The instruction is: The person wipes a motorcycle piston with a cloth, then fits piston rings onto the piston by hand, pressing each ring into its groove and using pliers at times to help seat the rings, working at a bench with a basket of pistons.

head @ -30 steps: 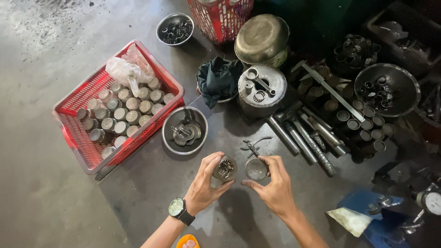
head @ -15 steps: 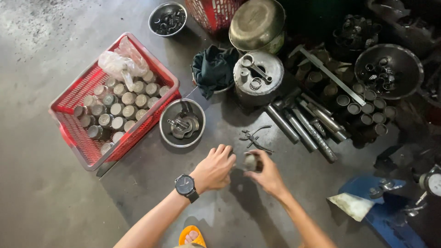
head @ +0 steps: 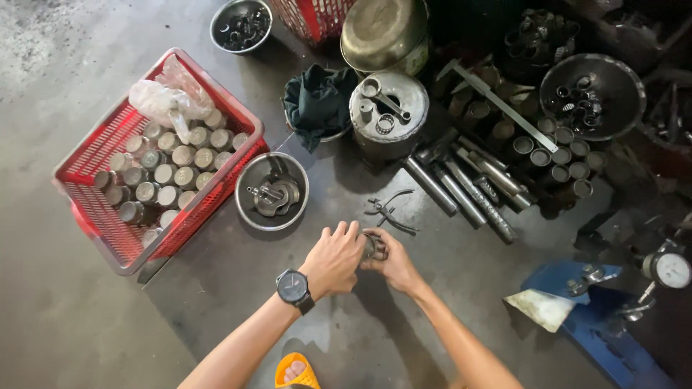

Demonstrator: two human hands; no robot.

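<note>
Both hands meet over the grey concrete floor [head: 108,317], pressed around one small cylindrical metal part [head: 371,247] held between them, just below the circlip pliers [head: 389,210] lying on the floor. The left hand [head: 333,259], with a dark wristwatch [head: 293,287] on its wrist, has its fingers clenched over the near end of the part; the right hand [head: 393,265] grasps the far end, fingers curled under it. Most of the part is hidden, so what fits into what cannot be told. To do this joining well, I would judge the two ends should stay square to each other, with steady, even pressure rather than a twist. The steel bowl [head: 272,191] of fittings and the red basket [head: 108,230] of metal cylinders sit close to the left.
</note>
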